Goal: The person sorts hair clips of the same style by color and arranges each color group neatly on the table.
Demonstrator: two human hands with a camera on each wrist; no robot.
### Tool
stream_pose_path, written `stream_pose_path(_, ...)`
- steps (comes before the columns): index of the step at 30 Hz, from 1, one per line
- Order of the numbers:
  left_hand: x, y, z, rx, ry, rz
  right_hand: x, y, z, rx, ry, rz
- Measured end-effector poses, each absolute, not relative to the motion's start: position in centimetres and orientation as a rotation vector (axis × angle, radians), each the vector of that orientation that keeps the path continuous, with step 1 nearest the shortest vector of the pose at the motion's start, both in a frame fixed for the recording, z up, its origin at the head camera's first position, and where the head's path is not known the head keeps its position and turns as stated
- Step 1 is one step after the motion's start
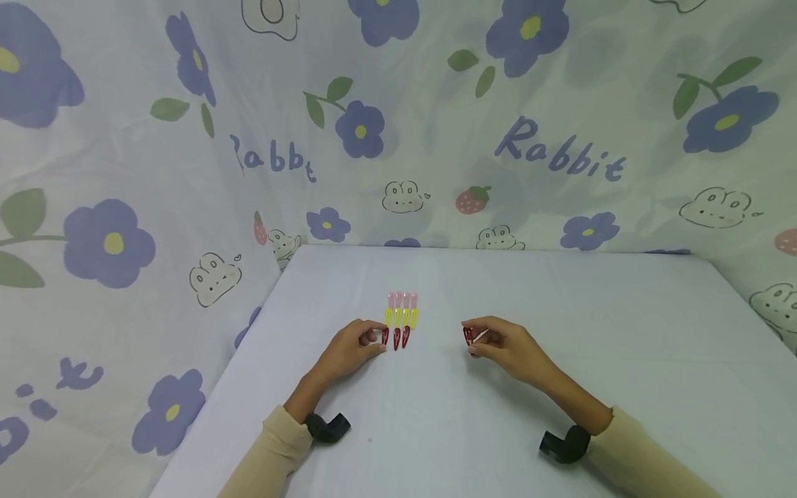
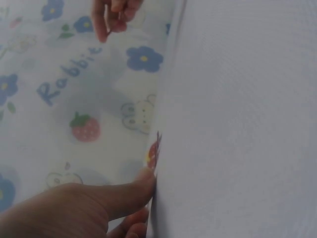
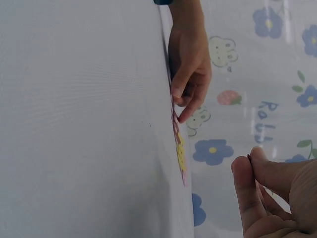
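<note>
In the head view, long pointed false nails lie in rows on the white table: pink nails (image 1: 402, 299) at the back, yellow nails (image 1: 398, 317) in the middle, red nails (image 1: 396, 339) nearest. My left hand (image 1: 350, 351) holds the leftmost red false nail (image 1: 385, 337) between thumb and fingertip, at the end of the red row. Off to the right, my right hand (image 1: 510, 347) pinches red false nail material (image 1: 468, 335); whether it is one or two nails I cannot tell. From the right wrist view, a thin dark edge shows between the right thumb and finger (image 3: 242, 171).
The white-covered table (image 1: 591, 311) stretches to both sides and behind the rows. A printed cloth (image 1: 436, 138) with flowers and rabbits hangs at the back and sides. Dark curved devices (image 1: 566, 445) sit on both wrists beside beige sleeves.
</note>
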State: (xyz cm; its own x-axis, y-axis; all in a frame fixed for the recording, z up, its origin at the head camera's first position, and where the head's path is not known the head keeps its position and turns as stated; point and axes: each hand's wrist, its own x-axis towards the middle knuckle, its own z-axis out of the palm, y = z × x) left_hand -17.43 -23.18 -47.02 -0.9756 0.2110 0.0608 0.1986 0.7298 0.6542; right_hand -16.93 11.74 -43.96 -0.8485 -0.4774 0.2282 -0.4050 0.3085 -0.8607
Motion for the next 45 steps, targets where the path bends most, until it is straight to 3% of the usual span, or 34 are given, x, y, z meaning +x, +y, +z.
stream_pose_path(25, -17.1, -23.1, -47.2, 0.369, 2.920, 1.083, -20.1, 4.1, -46.0, -0.881, 2.541, -1.471)
stream_pose_path(45, -17.3, -23.2, -47.2, 0.348, 2.926, 1.078, -21.1, 2.0, -48.1, -1.031, 2.761, -1.191)
